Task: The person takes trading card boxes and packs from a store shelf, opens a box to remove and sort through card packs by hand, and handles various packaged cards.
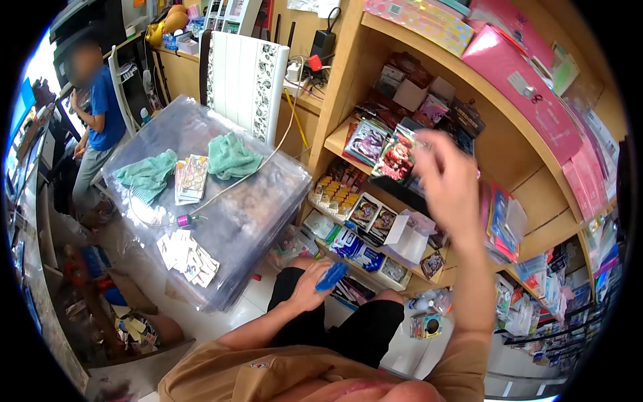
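Over my lap, my left hand is closed round a blue cloth. My right hand is raised in front of the wooden shelf, its fingers bent beside a colourful picture card or packet. Whether the fingers grip that packet is unclear. Below it stands a dark open box, and just to the left lie more picture packets. The lower shelf holds a box of dark packets, an open white box and a blue-and-white package.
A plastic-covered table on the left bears two green cloths, card stacks, scattered white cards and a cable. A white chair stands behind it. Another person is at the far left. Pink boxes line the upper shelf.
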A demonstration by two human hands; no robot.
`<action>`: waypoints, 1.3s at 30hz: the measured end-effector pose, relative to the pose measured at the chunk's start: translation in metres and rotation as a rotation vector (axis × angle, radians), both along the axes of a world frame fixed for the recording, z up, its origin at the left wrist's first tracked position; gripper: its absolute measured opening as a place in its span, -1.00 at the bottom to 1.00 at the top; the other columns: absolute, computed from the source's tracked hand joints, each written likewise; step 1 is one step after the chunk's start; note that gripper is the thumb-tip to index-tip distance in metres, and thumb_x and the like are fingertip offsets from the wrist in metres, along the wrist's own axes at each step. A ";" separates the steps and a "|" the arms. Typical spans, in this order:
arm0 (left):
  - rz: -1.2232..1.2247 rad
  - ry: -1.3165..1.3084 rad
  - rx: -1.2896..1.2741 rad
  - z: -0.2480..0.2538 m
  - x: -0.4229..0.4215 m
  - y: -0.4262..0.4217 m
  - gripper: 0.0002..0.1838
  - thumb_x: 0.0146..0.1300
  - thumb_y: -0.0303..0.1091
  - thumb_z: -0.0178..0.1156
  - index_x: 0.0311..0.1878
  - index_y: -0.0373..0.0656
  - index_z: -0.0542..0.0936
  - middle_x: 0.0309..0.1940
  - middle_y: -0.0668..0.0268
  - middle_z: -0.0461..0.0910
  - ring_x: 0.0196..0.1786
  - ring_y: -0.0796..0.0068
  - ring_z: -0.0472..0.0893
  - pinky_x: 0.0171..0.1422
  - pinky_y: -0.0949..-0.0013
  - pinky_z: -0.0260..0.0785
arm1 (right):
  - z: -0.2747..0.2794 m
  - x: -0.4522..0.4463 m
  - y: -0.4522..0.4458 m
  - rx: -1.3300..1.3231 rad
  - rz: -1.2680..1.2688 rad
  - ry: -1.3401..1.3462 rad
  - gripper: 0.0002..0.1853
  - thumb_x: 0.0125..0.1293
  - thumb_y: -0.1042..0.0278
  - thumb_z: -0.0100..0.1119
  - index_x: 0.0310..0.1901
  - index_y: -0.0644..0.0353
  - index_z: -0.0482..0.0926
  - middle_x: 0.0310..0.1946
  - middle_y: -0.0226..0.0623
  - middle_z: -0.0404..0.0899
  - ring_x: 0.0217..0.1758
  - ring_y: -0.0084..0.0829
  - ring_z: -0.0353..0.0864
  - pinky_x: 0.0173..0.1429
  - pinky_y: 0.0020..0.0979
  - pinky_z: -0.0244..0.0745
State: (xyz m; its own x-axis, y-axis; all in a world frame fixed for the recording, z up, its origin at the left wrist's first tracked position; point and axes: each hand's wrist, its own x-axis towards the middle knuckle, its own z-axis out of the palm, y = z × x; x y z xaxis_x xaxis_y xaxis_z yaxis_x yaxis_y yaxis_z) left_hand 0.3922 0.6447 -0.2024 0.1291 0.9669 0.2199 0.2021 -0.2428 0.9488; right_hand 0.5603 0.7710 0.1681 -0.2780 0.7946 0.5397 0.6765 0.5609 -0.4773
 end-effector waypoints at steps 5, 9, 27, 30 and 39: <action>-0.056 0.364 0.200 -0.054 -0.015 0.016 -0.31 -0.05 -0.43 0.41 0.26 -0.24 0.53 0.08 -0.06 0.60 0.22 -0.15 0.57 0.41 -0.02 0.38 | 0.021 -0.005 0.218 0.220 -0.138 -0.563 -0.65 0.45 0.25 0.26 0.14 0.27 0.67 -0.03 0.20 0.71 0.07 0.18 0.70 0.19 0.04 0.58; 0.019 0.417 0.181 -0.068 -0.007 0.032 -0.25 -0.07 -0.39 0.45 0.30 -0.25 0.50 0.09 -0.07 0.59 0.23 -0.13 0.57 0.43 0.01 0.38 | 0.001 0.010 0.356 0.281 0.017 -0.817 -0.41 0.30 0.30 0.36 0.37 0.15 0.52 0.26 0.11 0.62 0.37 0.11 0.56 0.44 -0.02 0.49; -0.052 0.496 0.076 -0.066 -0.013 0.038 -0.19 0.00 -0.26 0.48 0.36 -0.27 0.45 0.19 -0.09 0.56 0.31 -0.11 0.54 0.50 0.03 0.33 | 0.002 -0.017 0.381 0.147 -0.074 -0.971 -0.07 0.09 0.03 0.53 0.53 0.04 0.41 0.52 -0.11 0.43 0.50 0.03 0.47 0.59 -0.07 0.37; -0.026 0.500 0.100 -0.062 -0.012 0.038 -0.19 -0.01 -0.30 0.49 0.37 -0.26 0.44 0.17 -0.09 0.57 0.30 -0.12 0.54 0.49 0.03 0.34 | -0.002 -0.007 0.404 0.158 -0.040 -0.833 -0.08 0.03 -0.05 0.53 0.44 0.20 0.50 0.44 0.06 0.49 0.52 0.04 0.42 0.63 -0.13 0.32; 0.100 0.350 -0.059 -0.058 -0.008 0.025 -0.39 0.17 -0.24 0.46 0.26 -0.15 0.48 0.06 -0.06 0.68 0.16 -0.19 0.65 0.28 -0.05 0.49 | 0.020 0.004 0.214 0.489 0.046 -0.480 -0.41 0.19 0.26 0.50 0.21 0.31 0.53 0.15 0.13 0.52 0.23 0.15 0.58 0.28 -0.04 0.52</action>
